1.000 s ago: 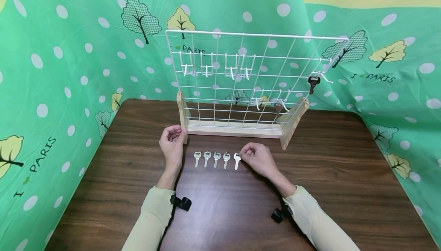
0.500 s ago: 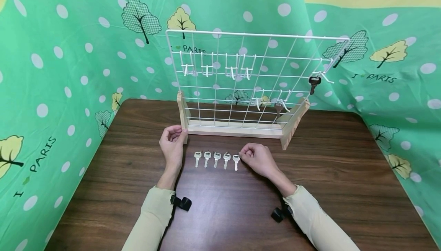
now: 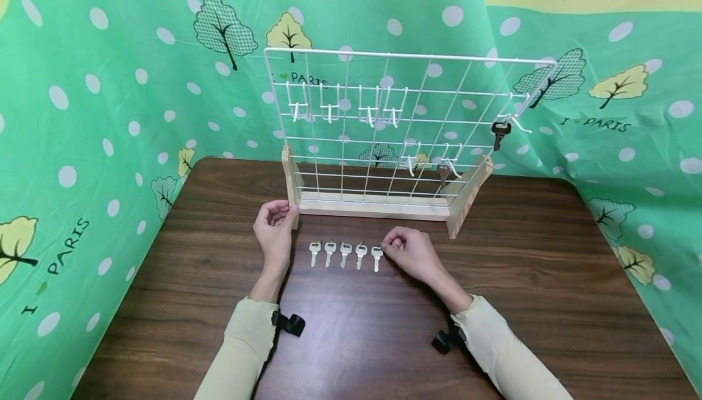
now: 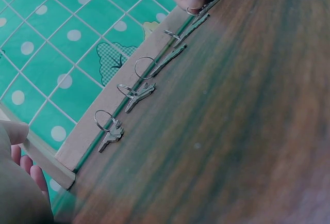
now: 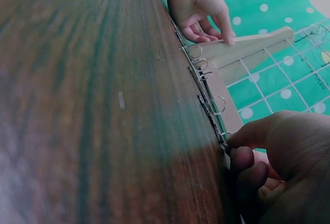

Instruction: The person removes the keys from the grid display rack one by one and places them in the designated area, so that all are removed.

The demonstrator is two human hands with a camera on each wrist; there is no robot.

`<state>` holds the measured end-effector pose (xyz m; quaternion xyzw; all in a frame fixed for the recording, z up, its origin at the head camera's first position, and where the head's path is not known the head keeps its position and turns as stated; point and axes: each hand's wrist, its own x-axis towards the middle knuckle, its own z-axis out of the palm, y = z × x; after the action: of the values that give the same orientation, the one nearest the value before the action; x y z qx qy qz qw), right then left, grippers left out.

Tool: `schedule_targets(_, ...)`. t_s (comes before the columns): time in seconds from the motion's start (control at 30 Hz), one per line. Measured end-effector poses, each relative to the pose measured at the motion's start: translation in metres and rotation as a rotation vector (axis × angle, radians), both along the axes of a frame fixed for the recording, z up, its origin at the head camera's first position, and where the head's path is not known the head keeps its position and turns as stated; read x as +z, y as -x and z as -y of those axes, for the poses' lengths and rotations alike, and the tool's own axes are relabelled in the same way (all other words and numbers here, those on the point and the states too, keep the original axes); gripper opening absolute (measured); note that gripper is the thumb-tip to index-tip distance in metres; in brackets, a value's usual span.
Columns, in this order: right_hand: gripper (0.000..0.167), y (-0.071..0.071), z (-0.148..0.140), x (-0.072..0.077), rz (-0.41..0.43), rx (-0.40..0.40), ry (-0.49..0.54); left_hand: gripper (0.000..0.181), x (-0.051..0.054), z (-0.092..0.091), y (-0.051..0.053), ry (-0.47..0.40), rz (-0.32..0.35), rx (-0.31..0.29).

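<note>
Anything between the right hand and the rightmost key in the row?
Nothing visible: the right hand has its fingertips at the ring end of the rightmost key. The other four keys lie to its left and the rack stands behind, neither in between.

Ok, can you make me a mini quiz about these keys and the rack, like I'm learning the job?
1. How many keys are in the row on the table?
2. True or false: every white hook holds a key.
3. Which hand touches the rightmost key in that row? A) left; B) right; C) neither.

Key:
1. Five.
2. False: the four hooks at the rack's upper left hold none.
3. B: the right hand has its fingers on it.
</note>
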<state>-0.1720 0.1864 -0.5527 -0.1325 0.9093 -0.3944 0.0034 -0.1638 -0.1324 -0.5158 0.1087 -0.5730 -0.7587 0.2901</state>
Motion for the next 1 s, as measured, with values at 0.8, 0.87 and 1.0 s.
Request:
schedule_targets(0.8,0.004,-0.025,0.015,0.051,-0.015,0.028,0.103,0.022,0.001,0.0,0.0,0.004,0.002,0.0)
schedule_targets(0.87,0.004,-0.025,0.016,0.054,0.032,0.03,0.107,0.021,0.001,0.0,0.0,0.003,0.001,0.002)
schedule_targets(1.0,0.006,-0.024,0.015,0.06,0.144,0.037,0.148,0.021,0.0,0.0,0.001,0.001,-0.002,0.002)
